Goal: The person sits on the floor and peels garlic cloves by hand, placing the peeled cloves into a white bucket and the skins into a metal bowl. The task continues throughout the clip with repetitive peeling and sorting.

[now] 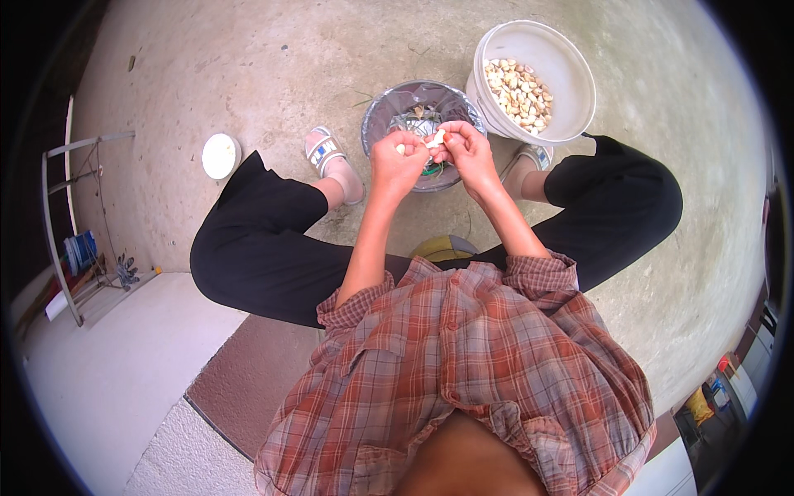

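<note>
My left hand (pixel 397 164) and my right hand (pixel 469 155) meet over a round waste bin (pixel 370 121) lined with a clear plastic bag. A small white peeled piece (pixel 438 137), perhaps a seed or clove, is pinched in the fingers of my right hand. The fingertips of my left hand reach to the same spot, and another pale piece (pixel 401 149) shows in its curled grip. Thin peelings and green scraps lie in the bin, partly hidden by my hands. Beyond my right hand, a white plastic bucket (pixel 570 80) leans over, holding many pale brown seed-like pieces (pixel 520 93).
A small white bowl (pixel 220 156) stands on the concrete floor (pixel 248 68) beyond my left knee. My sandalled feet flank the bin. A yellow and grey rounded object (pixel 443 247) sits between my legs. At far left is a metal frame (pixel 59 229) with a glove (pixel 127 271) by it.
</note>
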